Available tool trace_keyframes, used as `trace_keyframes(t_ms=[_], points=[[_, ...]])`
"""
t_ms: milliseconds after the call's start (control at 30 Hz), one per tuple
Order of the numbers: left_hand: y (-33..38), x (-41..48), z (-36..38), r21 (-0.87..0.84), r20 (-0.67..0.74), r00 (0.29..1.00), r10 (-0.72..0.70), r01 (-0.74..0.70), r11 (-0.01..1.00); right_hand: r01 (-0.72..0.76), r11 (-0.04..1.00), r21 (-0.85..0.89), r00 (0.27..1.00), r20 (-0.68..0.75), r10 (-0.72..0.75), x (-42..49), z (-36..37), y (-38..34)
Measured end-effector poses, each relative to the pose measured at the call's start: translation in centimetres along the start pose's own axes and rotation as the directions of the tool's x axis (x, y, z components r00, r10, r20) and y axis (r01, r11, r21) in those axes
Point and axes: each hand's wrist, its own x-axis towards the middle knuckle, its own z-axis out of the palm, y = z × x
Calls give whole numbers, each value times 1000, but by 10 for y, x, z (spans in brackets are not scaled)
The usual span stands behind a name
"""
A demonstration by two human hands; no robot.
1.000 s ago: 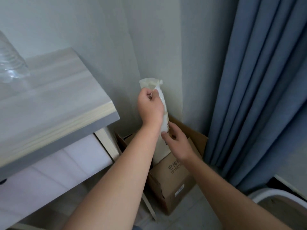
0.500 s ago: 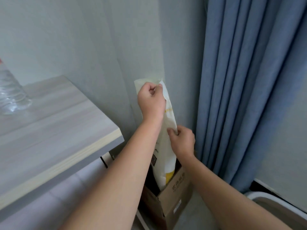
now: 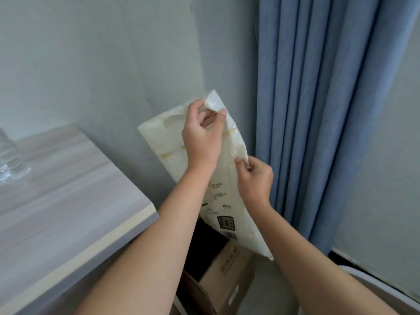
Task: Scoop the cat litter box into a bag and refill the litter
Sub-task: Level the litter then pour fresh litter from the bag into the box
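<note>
Two bare hands hold one cream-white, crinkled plastic litter bag (image 3: 227,208) at the centre of my view. The bag is flat and long, tilted with its top toward 11 o'clock. It has an oval handle cut-out near the top, a yellow dashed line across it, and small dark printed labels lower down.

My left hand (image 3: 202,137) pinches the folded top corner of the bag between thumb and curled fingers, at 12 o'clock from the bag's middle. My right hand (image 3: 255,176) pinches the bag's edge at 2 o'clock from its middle.

The bag's lower end hangs over the open brown corrugated cardboard box (image 3: 229,271) on the floor at 6 o'clock. The box's inside is dark and I cannot tell what it holds.

At 9 o'clock lies the pale wood-grain desk (image 3: 68,212), with a clear ribbed plastic bottle (image 3: 10,164) on it at the frame's edge. The pleated blue fabric curtain (image 3: 318,110) hangs at 2 o'clock, just beside the bag, against the smooth grey wall (image 3: 113,64). A white curved rim (image 3: 375,283) shows at 4 o'clock; I cannot tell what it belongs to.
</note>
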Motion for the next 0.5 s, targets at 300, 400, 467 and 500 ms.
trace_keyframes(t_ms=[300,400,467,500], points=[[4,-52,25,33,152,986,-67,62,998,28,999,-26,994,-104,-30,-15,-75,-7],[8,-76,23,47,214,975,-63,54,997,72,997,-19,989,-128,-74,-32,-90,-19],[15,-88,18,48,245,968,-52,42,998,96,995,-27,985,-144,-99,-46,-95,-28],[22,-92,15,39,262,964,-53,44,998,107,994,-36,982,-154,-112,-54,-98,-34]])
